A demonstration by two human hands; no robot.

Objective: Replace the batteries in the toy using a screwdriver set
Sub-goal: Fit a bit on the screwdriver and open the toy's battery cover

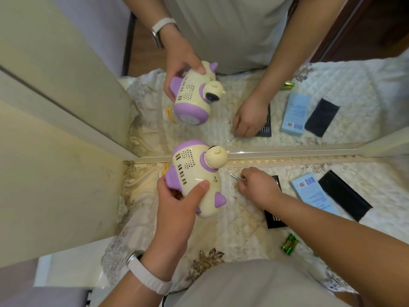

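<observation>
A cream and purple animal toy [194, 173] is lifted above the cloth-covered table. My left hand [177, 202] grips its body from below, thumb across the side. My right hand [256, 186] rests low over the table and pinches a thin metal screwdriver [234, 176] whose tip points left toward the toy. Under my right wrist lies the black screwdriver set tray [274, 220], partly hidden. A pack of green batteries [289, 244] lies on the cloth near my right forearm.
A mirror [332, 107] stands along the table's far edge and repeats the whole scene. A light blue box [309, 191] and a black lid [345, 194] lie at the right. A cream cabinet wall [66, 173] closes off the left side.
</observation>
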